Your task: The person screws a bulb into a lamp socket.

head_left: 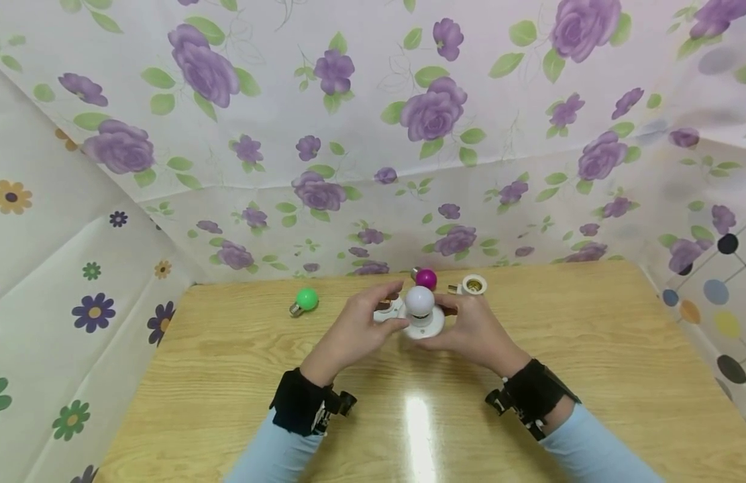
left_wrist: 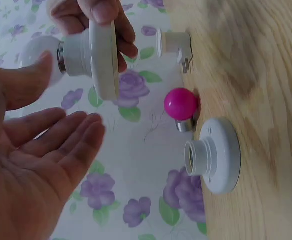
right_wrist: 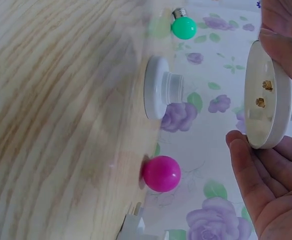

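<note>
A white bulb (head_left: 420,300) sits upright in a round white lamp holder (head_left: 426,329), raised above the table. My right hand (head_left: 472,332) grips the holder's base by its rim, fingers and thumb on opposite edges. Two brass screws show on its underside in the right wrist view. My left hand (head_left: 363,325) is beside the bulb, fingers fairly straight and spread from the thumb. The left thumb overlaps the bulb in the left wrist view; whether it touches is unclear. Behind, a second white lamp holder (left_wrist: 218,155) stands on the table without a bulb.
A pink bulb (head_left: 427,278) lies near the table's back edge. To its right is a white socket with plug prongs (head_left: 474,284). A green bulb (head_left: 307,299) lies at the left. Flowered sheeting (head_left: 373,154) rises behind the wooden table (head_left: 228,376).
</note>
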A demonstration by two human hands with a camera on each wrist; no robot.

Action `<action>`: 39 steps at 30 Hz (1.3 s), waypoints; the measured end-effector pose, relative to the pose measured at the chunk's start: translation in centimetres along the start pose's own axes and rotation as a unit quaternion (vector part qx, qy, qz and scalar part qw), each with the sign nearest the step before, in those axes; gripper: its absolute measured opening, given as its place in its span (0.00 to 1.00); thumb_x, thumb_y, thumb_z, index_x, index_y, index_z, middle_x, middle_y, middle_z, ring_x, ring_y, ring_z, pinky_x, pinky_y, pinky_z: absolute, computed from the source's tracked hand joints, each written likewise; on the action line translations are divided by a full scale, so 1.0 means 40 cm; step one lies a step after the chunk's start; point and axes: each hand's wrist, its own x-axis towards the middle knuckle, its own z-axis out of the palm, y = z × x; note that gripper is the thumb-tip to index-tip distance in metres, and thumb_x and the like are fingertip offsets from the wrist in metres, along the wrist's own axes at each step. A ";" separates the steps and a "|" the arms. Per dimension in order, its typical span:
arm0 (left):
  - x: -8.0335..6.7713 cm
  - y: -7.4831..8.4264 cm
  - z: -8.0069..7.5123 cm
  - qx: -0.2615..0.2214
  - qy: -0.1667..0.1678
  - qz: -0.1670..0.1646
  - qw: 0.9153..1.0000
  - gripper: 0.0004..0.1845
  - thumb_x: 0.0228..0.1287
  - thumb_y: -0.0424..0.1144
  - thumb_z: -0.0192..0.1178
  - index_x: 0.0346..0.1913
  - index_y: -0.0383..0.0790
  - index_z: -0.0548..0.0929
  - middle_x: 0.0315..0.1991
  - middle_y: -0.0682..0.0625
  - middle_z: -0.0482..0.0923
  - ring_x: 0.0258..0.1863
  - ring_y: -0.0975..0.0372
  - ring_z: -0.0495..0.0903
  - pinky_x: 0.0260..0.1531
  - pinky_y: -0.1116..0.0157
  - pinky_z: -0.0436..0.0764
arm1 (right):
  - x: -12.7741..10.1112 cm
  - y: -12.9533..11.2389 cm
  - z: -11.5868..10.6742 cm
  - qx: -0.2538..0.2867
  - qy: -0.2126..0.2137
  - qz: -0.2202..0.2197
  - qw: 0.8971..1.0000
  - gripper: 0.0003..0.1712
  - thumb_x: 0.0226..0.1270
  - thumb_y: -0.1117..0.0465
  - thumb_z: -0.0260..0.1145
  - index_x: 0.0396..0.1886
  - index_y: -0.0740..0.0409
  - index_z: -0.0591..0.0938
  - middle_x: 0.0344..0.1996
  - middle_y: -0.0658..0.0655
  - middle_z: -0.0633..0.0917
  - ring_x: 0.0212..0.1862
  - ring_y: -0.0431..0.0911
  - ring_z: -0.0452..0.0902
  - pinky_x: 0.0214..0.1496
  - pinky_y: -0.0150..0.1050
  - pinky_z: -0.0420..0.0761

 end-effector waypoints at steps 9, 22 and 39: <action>-0.003 -0.012 -0.006 0.016 -0.075 -0.049 0.996 0.36 0.57 0.40 0.66 0.68 0.43 0.64 0.65 0.47 0.69 0.61 0.53 0.73 0.57 0.57 0.76 | 0.005 -0.009 -0.011 0.005 -0.023 -0.018 1.000 0.39 0.36 0.41 0.78 0.53 0.43 0.79 0.48 0.42 0.83 0.49 0.36 0.80 0.50 0.34 0.82; 0.001 -0.018 0.012 0.024 -0.082 -0.031 0.996 0.38 0.44 0.46 0.74 0.63 0.56 0.71 0.55 0.60 0.73 0.57 0.64 0.74 0.57 0.61 0.77 | 0.001 -0.011 -0.007 0.023 -0.023 -0.033 0.999 0.41 0.32 0.43 0.81 0.54 0.36 0.78 0.49 0.38 0.82 0.50 0.33 0.78 0.51 0.34 0.81; 0.003 -0.044 0.033 0.021 -0.071 -0.030 0.997 0.34 0.40 0.50 0.76 0.55 0.57 0.76 0.49 0.63 0.77 0.48 0.65 0.78 0.50 0.69 0.79 | -0.005 -0.005 -0.001 0.019 -0.067 0.000 0.998 0.45 0.28 0.40 0.80 0.55 0.36 0.77 0.51 0.36 0.81 0.50 0.29 0.77 0.55 0.32 0.79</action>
